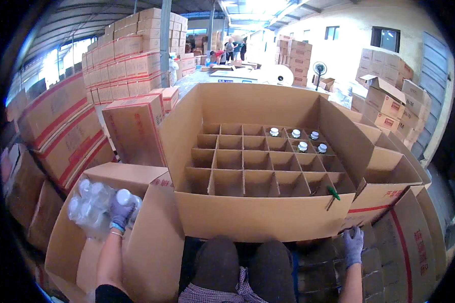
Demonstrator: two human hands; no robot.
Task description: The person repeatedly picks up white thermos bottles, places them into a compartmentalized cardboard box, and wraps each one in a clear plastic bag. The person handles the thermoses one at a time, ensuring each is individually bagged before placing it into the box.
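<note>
"What have you got on the left hand?"

"From my remote seat, I see the gloved left hand (120, 212) at 8 o'clock, closed on a capped bottle (124, 196) inside the open left carton (154, 247). More clear bottles (88, 207) with white caps crowd just beside it, toward 9 o'clock."

"And the right?"

"My feed puts the gloved right hand (354, 246) at 4 o'clock, near the close corner of the big divided carton (263, 214). Its fingers are bent; I can't tell whether they hold anything."

"What's in that divided carton?"

"I count five white-capped bottles (302, 147) standing in separate compartments, between 12 and 2 o'clock of the cardboard grid (258, 174). A green clip (332, 192) sits at the grid's 4 o'clock."

"Anything farther off?"

"I've got stacked cartons (121, 68) between 10 and 11 o'clock, and a standing fan (319, 68) between 1 and 2."
</note>
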